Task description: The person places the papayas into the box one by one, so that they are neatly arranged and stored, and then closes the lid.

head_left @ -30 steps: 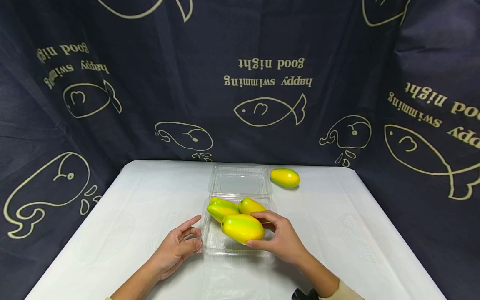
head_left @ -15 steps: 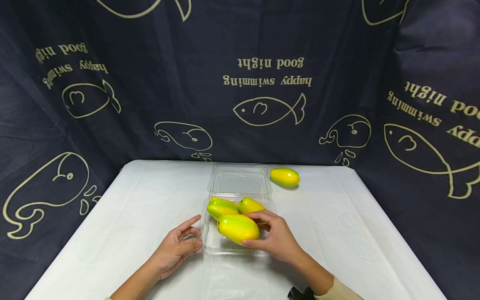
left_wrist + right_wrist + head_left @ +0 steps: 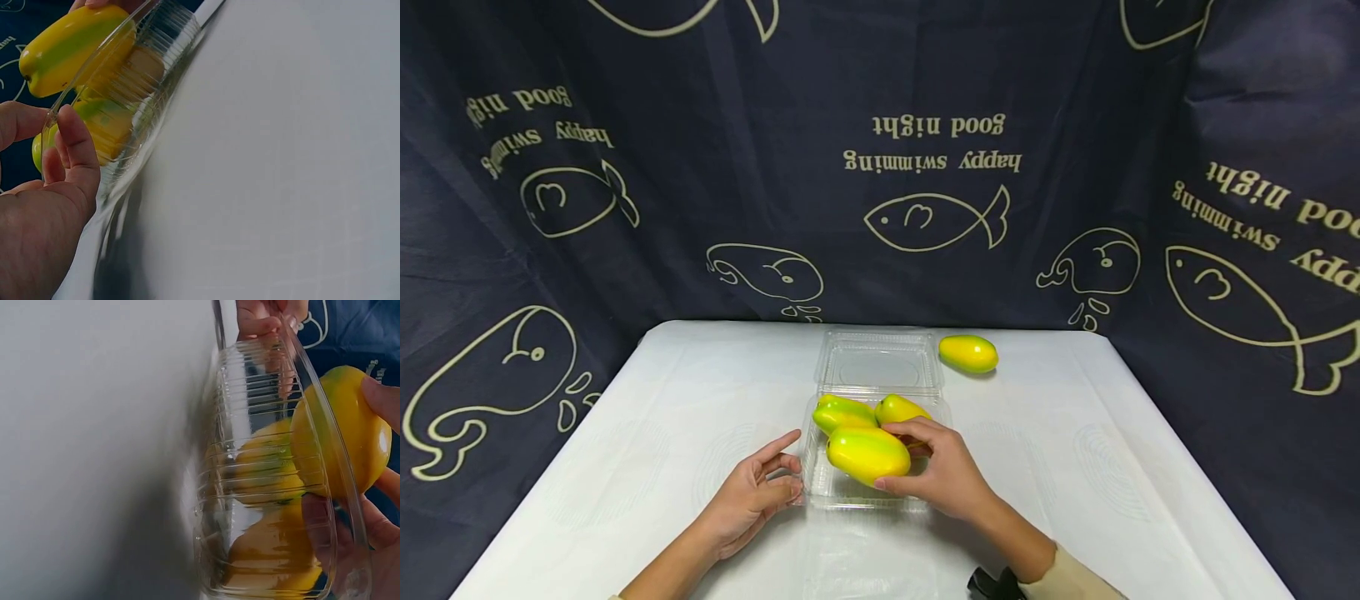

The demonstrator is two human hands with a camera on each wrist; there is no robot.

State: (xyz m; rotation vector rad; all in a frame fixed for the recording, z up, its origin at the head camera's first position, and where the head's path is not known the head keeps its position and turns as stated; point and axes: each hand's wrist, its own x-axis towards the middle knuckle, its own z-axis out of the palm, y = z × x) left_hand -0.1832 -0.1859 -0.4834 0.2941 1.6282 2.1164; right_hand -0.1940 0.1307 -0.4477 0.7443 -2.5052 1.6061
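In the head view, my right hand (image 3: 946, 472) grips a yellow-green papaya (image 3: 867, 455) by its right end, thumb in front and fingers behind. It is held over the near part of a clear plastic clamshell container (image 3: 842, 502). Behind it, a greener papaya (image 3: 842, 413) and a partly hidden yellow papaya (image 3: 901, 409) lie in the container. My left hand (image 3: 758, 498) is at the container's left side. In the left wrist view, its thumb and finger pinch the container's rim (image 3: 94, 59). The right wrist view shows the held papaya (image 3: 344, 431) beside the near wall.
The container's lid (image 3: 880, 363) lies open toward the back. Another papaya (image 3: 968, 354) rests right of the lid on the white-covered table (image 3: 1060, 433). A dark curtain (image 3: 775, 167) with fish drawings hangs behind and at the sides.
My right hand has moved left with the papaya, bringing it farther over the container's near part. The left hand has stayed at the rim.
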